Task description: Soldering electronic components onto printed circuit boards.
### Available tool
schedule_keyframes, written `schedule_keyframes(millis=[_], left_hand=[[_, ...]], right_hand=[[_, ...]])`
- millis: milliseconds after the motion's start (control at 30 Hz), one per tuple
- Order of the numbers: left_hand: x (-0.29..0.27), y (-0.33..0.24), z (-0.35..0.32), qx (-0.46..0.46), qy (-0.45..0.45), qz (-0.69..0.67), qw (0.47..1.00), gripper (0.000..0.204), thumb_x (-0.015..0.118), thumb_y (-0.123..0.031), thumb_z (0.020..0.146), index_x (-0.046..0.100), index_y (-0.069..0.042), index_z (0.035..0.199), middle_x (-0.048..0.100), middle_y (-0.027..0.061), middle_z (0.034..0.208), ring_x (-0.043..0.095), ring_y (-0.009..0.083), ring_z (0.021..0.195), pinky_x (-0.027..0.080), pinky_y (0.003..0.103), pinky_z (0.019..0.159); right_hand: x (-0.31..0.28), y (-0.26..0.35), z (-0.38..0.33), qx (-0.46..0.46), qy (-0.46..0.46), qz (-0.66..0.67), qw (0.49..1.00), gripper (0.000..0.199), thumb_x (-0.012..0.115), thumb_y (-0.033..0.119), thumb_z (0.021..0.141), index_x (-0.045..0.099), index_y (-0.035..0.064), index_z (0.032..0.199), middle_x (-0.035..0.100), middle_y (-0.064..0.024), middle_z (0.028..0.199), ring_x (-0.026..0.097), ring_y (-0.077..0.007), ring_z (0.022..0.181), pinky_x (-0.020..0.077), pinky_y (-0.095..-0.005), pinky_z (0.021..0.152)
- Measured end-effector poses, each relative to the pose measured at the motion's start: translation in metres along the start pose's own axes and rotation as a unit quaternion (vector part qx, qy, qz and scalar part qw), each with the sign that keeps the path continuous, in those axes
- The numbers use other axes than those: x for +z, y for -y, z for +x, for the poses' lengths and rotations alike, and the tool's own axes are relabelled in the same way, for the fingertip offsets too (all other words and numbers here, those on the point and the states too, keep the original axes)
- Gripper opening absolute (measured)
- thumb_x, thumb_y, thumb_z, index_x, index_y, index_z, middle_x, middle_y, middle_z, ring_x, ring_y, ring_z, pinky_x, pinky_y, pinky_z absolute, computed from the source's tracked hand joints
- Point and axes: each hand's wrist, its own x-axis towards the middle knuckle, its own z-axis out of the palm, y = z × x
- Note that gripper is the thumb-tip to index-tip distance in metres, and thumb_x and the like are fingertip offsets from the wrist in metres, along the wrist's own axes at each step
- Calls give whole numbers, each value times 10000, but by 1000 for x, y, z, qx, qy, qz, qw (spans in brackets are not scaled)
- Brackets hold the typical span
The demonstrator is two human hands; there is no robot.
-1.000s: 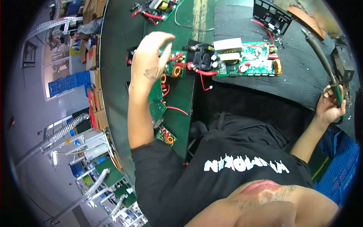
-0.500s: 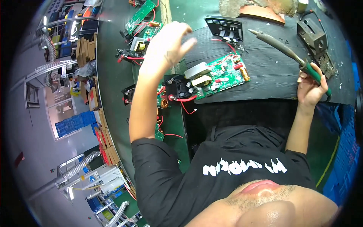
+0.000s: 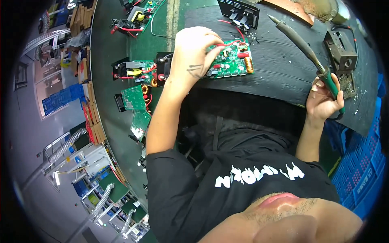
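My right hand [image 3: 325, 97] is wrapped around the green handle of a soldering iron [image 3: 302, 44]. The iron's tip points up and to the left, above the dark work surface. Over a green circuit board [image 3: 231, 60], my left hand [image 3: 194, 52] has its thumb and fingers closed at a thin red wire [image 3: 231, 43]. This hand hides the board's left part. A copper coil [image 3: 249, 65] and red parts show at the board's right end. Beyond it stands a black slotted panel [image 3: 239, 14], with a red wire running from it toward the board.
More boards with black end panels, such as one with a green underside [image 3: 133, 97], lie on the green bench to the left. A dark metal iron stand [image 3: 340, 48] is at the right. Blue perforated crates [image 3: 360, 174] stand low on the right.
My left hand has come down onto the circuit board, its fingers closing at the red wire. My right hand still holds the soldering iron. The whole view has shifted.
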Motion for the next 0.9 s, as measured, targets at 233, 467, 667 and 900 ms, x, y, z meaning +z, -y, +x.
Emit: schedule_keyframes(millis=[233, 467, 667, 900], left_hand=[[30, -35, -4, -159, -136, -211, 955, 113, 681, -112, 729, 652, -15, 778, 673, 93, 856, 644, 220, 810, 485, 308, 748], [59, -54, 8, -252, -198, -356, 878, 112, 639, -71, 779, 632, -6, 870, 657, 115, 763, 651, 194, 724, 483, 276, 653], [68, -49, 7, -190, -270, -106, 938, 133, 664, -48, 706, 641, -44, 837, 618, 62, 737, 572, 207, 697, 444, 319, 667], [72, -54, 20, -106, -310, 40, 944, 122, 689, -63, 677, 631, -49, 782, 586, 122, 995, 546, 270, 909, 434, 349, 755]], right_hand=[[5, 2, -1, 12, -9, -17, 1000, 518, 431, 411, 851, 582, -10, 1112, 632, -185, 974, 524, -196, 702, 418, -282, 616], [4, 1, 1, -3, 18, -34, 999, 523, 425, 417, 847, 592, -7, 1103, 628, -199, 964, 521, -195, 693, 413, -268, 585], [2, -3, -3, -9, 3, -74, 997, 549, 412, 420, 848, 551, -34, 1123, 620, -210, 934, 552, -243, 731, 437, -283, 537], [7, 0, -8, -48, -85, -165, 981, 588, 351, 441, 843, 540, -57, 1093, 606, -227, 810, 544, -250, 565, 432, -301, 481]])
